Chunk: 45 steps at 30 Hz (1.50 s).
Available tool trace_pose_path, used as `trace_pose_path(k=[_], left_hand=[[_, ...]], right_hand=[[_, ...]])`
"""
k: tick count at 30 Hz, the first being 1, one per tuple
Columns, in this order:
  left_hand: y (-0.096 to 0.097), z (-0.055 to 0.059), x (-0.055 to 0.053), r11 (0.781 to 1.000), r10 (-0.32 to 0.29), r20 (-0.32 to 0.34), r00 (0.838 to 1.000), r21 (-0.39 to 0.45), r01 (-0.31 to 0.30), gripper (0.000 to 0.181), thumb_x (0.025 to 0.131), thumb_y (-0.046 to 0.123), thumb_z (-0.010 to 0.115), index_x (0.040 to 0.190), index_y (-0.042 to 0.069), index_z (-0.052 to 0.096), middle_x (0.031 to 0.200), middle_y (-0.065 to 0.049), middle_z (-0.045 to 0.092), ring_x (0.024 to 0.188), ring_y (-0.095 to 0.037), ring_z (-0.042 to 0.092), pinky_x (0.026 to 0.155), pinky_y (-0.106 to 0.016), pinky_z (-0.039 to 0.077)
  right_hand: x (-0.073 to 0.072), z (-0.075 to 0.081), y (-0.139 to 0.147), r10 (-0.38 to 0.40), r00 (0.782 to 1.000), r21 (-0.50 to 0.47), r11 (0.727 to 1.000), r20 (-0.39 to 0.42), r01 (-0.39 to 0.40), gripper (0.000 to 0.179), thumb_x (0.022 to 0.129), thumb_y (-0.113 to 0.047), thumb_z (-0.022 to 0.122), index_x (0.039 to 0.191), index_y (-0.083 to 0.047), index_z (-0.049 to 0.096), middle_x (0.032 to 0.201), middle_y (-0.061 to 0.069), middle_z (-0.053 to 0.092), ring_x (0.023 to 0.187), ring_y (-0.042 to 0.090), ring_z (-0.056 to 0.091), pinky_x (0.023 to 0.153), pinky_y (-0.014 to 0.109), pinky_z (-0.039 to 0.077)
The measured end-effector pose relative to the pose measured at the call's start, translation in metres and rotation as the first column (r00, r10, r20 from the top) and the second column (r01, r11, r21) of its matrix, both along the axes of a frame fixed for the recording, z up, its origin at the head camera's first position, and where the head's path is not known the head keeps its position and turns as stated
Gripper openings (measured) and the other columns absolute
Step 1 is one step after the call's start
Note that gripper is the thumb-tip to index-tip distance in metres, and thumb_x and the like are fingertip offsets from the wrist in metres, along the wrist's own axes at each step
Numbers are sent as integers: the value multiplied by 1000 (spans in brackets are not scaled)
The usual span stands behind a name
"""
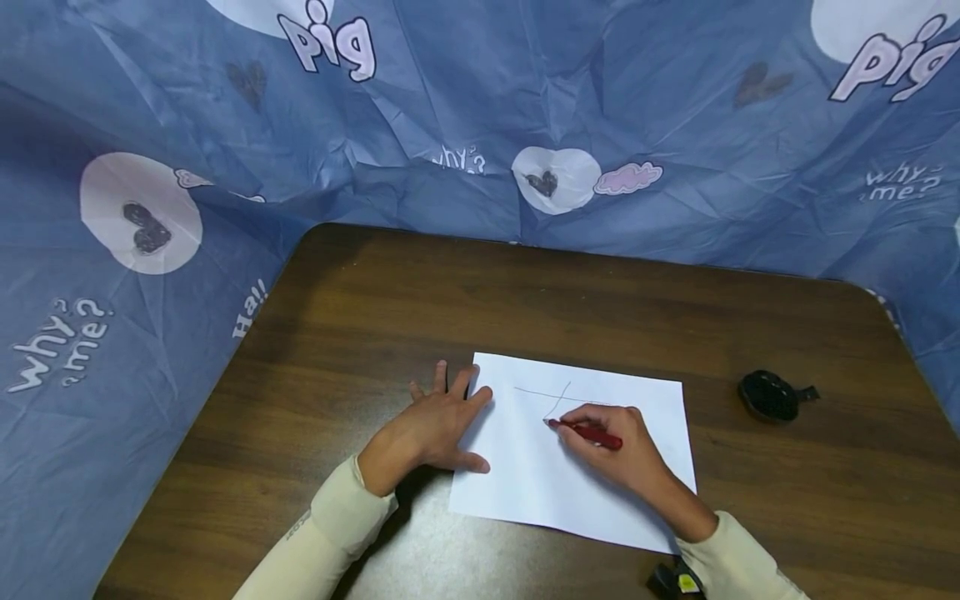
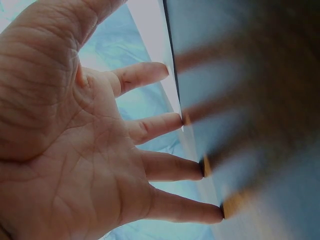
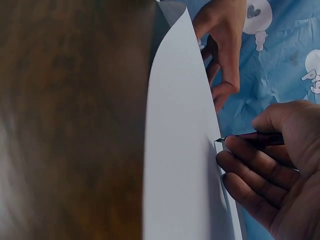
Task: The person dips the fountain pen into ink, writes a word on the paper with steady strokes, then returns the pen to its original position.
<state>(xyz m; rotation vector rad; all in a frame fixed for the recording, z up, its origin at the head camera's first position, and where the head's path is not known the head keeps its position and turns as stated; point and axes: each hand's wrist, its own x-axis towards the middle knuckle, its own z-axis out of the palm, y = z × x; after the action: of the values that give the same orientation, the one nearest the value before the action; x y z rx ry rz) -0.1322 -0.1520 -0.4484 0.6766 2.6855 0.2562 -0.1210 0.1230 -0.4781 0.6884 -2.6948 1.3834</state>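
Pen in your right hand, tip at the paper; your left hand is spread at the paper's left edge.
Your right hand [image 1: 624, 460] has the pen [image 1: 603, 437] pinched between thumb and fingers, slanted, tip at the lower end of the slanted stroke. Two thin strokes [image 1: 560, 398] cross on the upper part of the paper [image 1: 517, 492]: one nearly level, one slanted. Your left hand [image 1: 441, 429] grips nothing: fingers apart, thumb and index over the paper, outer fingertips on the table [image 1: 525, 292] beside it. Paper lies on the table under both hands. Black dish [image 1: 771, 396] with a stubby handle sits well right of the paper; dark item [image 1: 675, 582] with a yellow patch is by your right sleeve [image 1: 738, 562].
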Motion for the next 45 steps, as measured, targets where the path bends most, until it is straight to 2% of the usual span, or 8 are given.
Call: trace_pose_path(k=[11, 21, 26, 29, 32, 35, 38, 45], left_hand=[[0, 0, 1, 1000, -1, -5, 1000, -1, 1, 81, 74, 56, 83, 132, 16, 42, 157, -23, 21, 136, -66, 17, 89, -82, 30], [2, 2, -1, 1000, 14, 15, 1000, -27, -14, 84, 74, 58, 82, 137, 18, 41, 159, -21, 20, 138, -64, 15, 91, -82, 29], [2, 3, -1, 999, 17, 22, 1000, -30, -16, 83, 75, 58, 82, 135, 18, 41, 159, -22, 20, 138, -64, 15, 91, -82, 29], [2, 2, 0, 1000, 14, 23, 1000, -21, -13, 82, 75, 57, 82, 134, 17, 41, 159, -22, 20, 138, -65, 15, 91, -82, 29], [2, 2, 0, 1000, 10, 23, 1000, -9, -9, 81, 75, 56, 82, 133, 17, 42, 159, -22, 20, 137, -65, 15, 90, -83, 29], [2, 2, 0, 1000, 7, 22, 1000, -5, -7, 81, 74, 56, 83, 132, 16, 41, 158, -22, 20, 137, -66, 15, 90, -83, 29], [1, 2, 0, 1000, 7, 21, 1000, -8, -7, 81, 74, 56, 83, 132, 17, 41, 158, -22, 20, 137, -66, 15, 90, -83, 29], [1, 2, 0, 1000, 6, 23, 1000, -9, -6, 81, 74, 56, 83, 131, 16, 41, 158, -22, 20, 137, -66, 15, 90, -82, 29]], right_hand=[[8, -1, -13, 55, 997, -5, 999, 58, -54, 12, 85, -11, 79, 97, -11, 78, 92, -6, 76, 83, 6, 68, 74, 27, 56], [17, 4, -25, 93, 992, 41, 994, 89, -97, 14, 86, -18, 78, 99, -13, 78, 93, -8, 75, 84, 4, 67, 74, 26, 55], [18, 4, -27, 96, 991, 13, 995, 93, -98, 14, 85, -18, 79, 98, -13, 79, 91, -10, 75, 82, 3, 67, 72, 25, 55], [17, 2, -25, 70, 995, -42, 997, 76, -67, 12, 84, -14, 80, 96, -12, 79, 90, -9, 75, 80, 5, 67, 69, 25, 55], [14, -1, -21, -2, 998, -87, 996, 56, 6, 12, 84, -11, 80, 96, -10, 78, 91, -6, 75, 81, 8, 68, 70, 26, 55], [9, -2, -16, -104, 993, -88, 990, 57, 108, 13, 84, -10, 80, 98, -9, 78, 93, -2, 76, 84, 12, 69, 73, 25, 54], [5, -1, -9, -187, 980, -78, 978, 71, 193, 15, 85, -10, 79, 100, -6, 77, 93, 3, 76, 83, 15, 69, 71, 23, 55], [0, 0, -1, -259, 961, -47, 963, 92, 264, 18, 88, -14, 78, 103, -4, 75, 91, 6, 75, 77, 17, 67, 65, 21, 54]])
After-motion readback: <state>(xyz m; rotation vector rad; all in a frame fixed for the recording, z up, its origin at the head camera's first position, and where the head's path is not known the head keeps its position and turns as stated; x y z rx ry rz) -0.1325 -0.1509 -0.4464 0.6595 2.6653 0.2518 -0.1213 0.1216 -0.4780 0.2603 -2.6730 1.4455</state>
